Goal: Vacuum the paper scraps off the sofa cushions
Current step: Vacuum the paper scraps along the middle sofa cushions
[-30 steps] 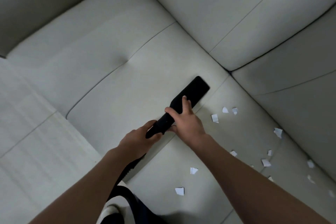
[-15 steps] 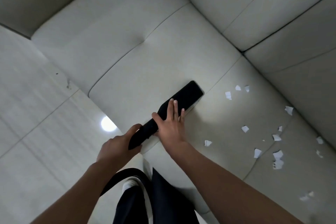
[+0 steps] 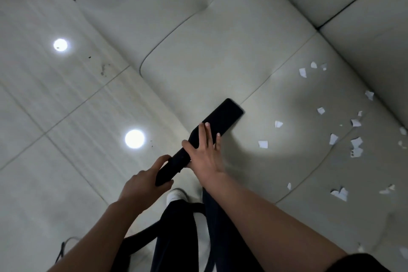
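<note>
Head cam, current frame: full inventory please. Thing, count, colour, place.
sofa: one, pale cream, sectional filling the upper and right of the view.
paper scraps: roughly twenty, white, scattered on the right seat cushion, right of the nozzle.
vacuum nozzle: one, black, flat head on the seat cushion near its front edge.
vacuum hose: one, black, curving over the floor at the bottom.
floor tiles: pale grey, left side, with two bright light reflections.
left hand: gripping the lower wand.
right hand: pressed flat over the nozzle neck.
legs: dark trousers, one white shoe.
</note>
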